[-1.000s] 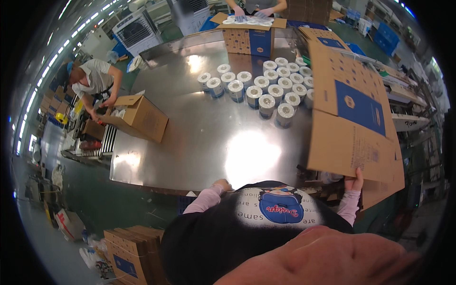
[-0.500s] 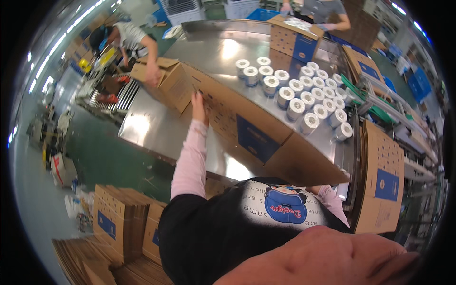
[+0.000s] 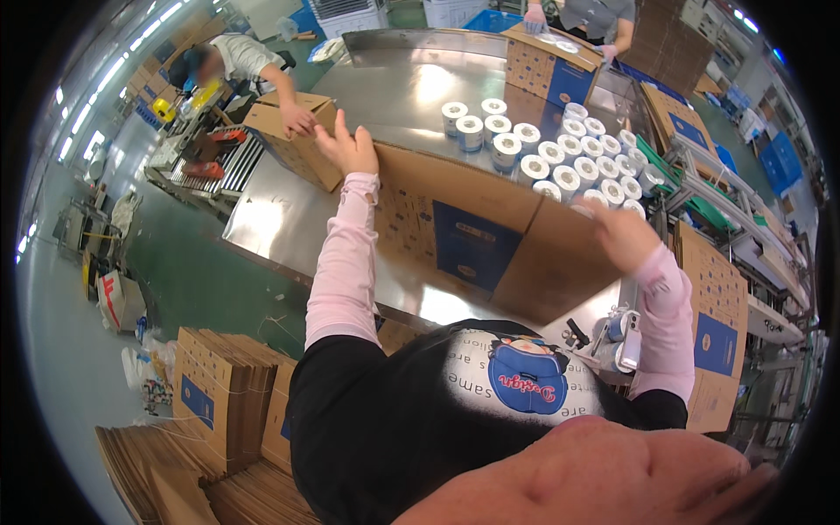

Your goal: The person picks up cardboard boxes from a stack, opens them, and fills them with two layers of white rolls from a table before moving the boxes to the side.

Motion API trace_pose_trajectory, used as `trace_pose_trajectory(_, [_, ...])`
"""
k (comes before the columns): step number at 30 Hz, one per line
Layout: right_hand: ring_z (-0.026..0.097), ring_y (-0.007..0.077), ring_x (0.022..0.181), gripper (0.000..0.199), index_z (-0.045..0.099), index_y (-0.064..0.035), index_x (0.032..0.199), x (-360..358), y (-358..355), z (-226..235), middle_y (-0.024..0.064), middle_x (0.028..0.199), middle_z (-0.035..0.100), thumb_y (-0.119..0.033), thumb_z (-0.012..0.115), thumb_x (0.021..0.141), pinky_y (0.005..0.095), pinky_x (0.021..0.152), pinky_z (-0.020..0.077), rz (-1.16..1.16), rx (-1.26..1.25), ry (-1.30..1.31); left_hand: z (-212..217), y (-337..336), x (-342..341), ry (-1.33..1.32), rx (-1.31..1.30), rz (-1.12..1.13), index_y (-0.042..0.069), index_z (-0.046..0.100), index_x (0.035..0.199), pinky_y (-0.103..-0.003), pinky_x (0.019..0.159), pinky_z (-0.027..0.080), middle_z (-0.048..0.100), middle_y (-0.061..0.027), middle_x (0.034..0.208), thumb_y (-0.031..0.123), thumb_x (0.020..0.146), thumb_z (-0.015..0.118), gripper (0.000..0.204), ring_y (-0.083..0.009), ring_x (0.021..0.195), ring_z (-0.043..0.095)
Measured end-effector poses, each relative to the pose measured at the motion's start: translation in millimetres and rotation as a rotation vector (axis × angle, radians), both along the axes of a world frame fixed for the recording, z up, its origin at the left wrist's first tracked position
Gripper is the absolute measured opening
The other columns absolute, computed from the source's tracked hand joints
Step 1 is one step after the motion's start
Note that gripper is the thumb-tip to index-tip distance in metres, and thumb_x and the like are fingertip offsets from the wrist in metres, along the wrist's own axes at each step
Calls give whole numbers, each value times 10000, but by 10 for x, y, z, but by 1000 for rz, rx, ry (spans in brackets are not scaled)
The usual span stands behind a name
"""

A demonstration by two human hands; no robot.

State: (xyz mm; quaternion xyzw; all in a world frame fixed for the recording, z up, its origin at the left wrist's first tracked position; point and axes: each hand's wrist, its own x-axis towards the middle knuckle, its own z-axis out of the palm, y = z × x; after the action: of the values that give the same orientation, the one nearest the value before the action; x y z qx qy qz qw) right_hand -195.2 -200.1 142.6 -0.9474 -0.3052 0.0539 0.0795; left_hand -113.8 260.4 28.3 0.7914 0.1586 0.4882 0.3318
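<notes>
A flattened brown carton with a dark blue panel stands on its long edge in front of me, across the near side of the metal table. At its left end is my left hand, raised at the top edge with the fingers spread. By its upper right part my right hand is blurred, the fingers reaching over toward the white rolls; whether it grips the board cannot be made out. Several such rolls stand upright on the table behind the carton.
On the left, a co-worker's hand rests on a closed carton beside a roller conveyor. Another person handles a carton at the far side. Flat cartons are stacked lower left and at right. A phone lies near my right arm.
My right hand has come up from low beside my body to the carton's right part. My left hand has risen slightly and its fingers have spread. The carton's right end has shifted left.
</notes>
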Motion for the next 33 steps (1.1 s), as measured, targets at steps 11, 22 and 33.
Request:
trace_pose_trajectory(11, [462,248,1281,504,573,-99,1206,-1215,353,-460,61,1322,549,-143,637,708,458,1087,195,104,210,-564,340,555,-674,197,-296,-235,78,285,1473,-400,1099,266,115,-287,1512,314,700,805,962,-389,1394,212])
trace_pose_trajectory(22, [576,227,786,260,616,-108,859,-650,200,-434,31,763,580,-231,701,647,459,983,299,228,546,-468,344,457,-828,184,-141,-83,-29,269,1443,-405,1093,300,357,-284,1422,472,717,787,1023,-387,1322,356])
trace_pose_trajectory(33, [554,304,1087,444,546,-45,933,-385,180,-144,134,1165,585,-363,757,706,540,1071,262,194,245,-386,480,719,-1398,546,-51,-208,-38,395,1381,-390,1029,384,477,-286,1329,475,733,769,907,-364,1240,469])
